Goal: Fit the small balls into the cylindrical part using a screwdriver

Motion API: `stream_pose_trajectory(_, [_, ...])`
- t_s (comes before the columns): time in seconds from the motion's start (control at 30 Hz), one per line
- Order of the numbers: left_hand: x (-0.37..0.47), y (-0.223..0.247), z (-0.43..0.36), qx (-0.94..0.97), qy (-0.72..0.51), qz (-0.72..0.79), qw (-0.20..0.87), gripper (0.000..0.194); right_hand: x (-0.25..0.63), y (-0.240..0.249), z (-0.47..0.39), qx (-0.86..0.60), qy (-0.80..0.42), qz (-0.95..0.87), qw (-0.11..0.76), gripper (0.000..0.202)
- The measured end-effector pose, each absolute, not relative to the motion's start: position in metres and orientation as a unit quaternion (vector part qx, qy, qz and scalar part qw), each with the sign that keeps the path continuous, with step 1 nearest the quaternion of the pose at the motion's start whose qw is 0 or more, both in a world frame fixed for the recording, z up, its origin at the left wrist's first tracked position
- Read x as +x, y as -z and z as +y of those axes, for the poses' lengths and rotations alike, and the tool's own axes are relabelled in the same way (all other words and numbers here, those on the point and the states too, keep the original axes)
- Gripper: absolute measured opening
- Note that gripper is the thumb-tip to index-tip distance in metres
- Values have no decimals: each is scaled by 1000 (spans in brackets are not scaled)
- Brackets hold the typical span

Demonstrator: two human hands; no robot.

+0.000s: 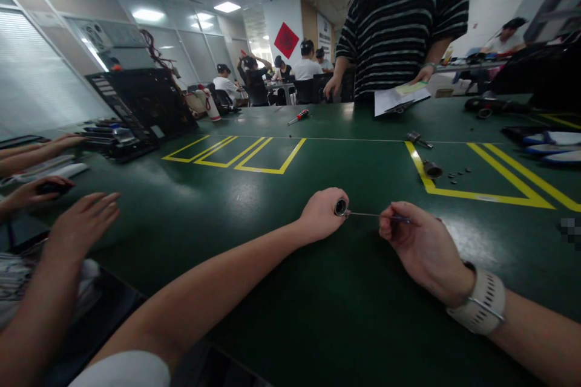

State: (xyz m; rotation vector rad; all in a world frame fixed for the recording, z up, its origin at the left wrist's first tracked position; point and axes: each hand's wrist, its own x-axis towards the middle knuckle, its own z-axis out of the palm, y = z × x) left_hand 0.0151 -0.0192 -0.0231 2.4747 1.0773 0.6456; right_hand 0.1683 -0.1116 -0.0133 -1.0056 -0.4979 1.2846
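Observation:
My left hand [320, 216] is closed around a hollow, round metal part [340, 207], its open end facing right and toward me. Between the fingers of my right hand [422, 248] is a thin screwdriver [365, 214]. Its slim metal shaft reaches left to the lower edge of the metal part; whether the tip sits in a screw is too small to tell. Right of the hands, inside a yellow taped outline, lie a second metal cup-shaped piece [433, 169] and several tiny dark pieces [452, 176]. A metal fitting with a stem [418, 139] rests farther back.
A red-handled screwdriver [299, 117] lies at the far middle of the green table [254, 217]. Yellow tape [261, 170] marks areas on it. Co-workers' hands [84, 224] are at the left, near a black computer case [145, 103]. A person in a striped shirt [403, 30] stands opposite, holding papers. Pliers [556, 148] lie right.

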Motion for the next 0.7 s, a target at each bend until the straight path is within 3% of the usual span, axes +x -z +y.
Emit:
stream_pose_trajectory(0.37, [10,24,-16,852,-288,389,199,10,169,15,-106,-471,-529,-282,647,11])
stream_pose_trajectory(0.7, [13,24,-16,873,-265,350,211,9,169,19,-104,-490,-518,-311,628,14])
